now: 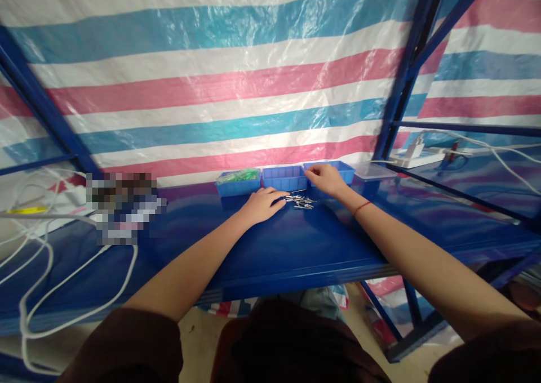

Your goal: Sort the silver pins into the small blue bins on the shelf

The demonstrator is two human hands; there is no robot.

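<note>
A loose pile of thin silver metal pieces (301,200), like pins or rivets, lies on the blue table. My left hand (265,204) rests at the left side of this pile, fingers stretched and thumb apart, the fingertips by the nearest pieces. Over the front edge of the right blue bin (345,172) is my right hand (324,178), its fingers drawn together in a pinch. Whatever is between those fingertips, if anything, is too small to make out. The middle blue bin (284,179) stands just behind the pile.
Green items in clear plastic fill the left blue bin (239,182). A clear plastic lid (374,171) lies to the right. White cables (51,253) loop over the table's left end, near a pixelated patch. A power strip (422,156) sits at far right; blue metal posts (406,73) frame the table.
</note>
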